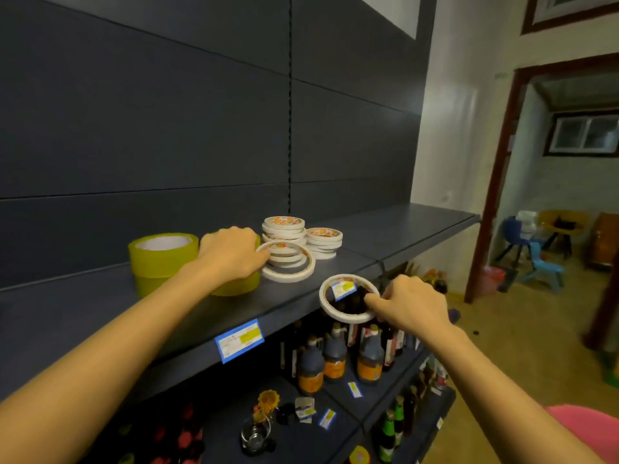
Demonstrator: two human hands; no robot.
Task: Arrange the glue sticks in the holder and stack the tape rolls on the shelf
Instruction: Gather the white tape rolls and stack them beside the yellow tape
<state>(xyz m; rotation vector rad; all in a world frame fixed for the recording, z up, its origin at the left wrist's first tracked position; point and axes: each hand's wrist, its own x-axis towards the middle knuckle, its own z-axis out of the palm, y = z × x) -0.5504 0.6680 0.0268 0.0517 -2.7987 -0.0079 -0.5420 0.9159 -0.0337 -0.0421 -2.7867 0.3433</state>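
The right hand (412, 303) pinches a thin white tape roll (348, 298) by its right rim, holding it in the air just off the front edge of the dark shelf (402, 229). The left hand (234, 252) lies over a stack of yellow tape rolls (164, 259), its fingertips touching the slumped white tape stack (288, 266) near the shelf's middle; whether it grips a roll cannot be told. Two neater white stacks (284, 226) stand behind, toward the back panel. Dark bottles (335, 356) fill the lower shelf.
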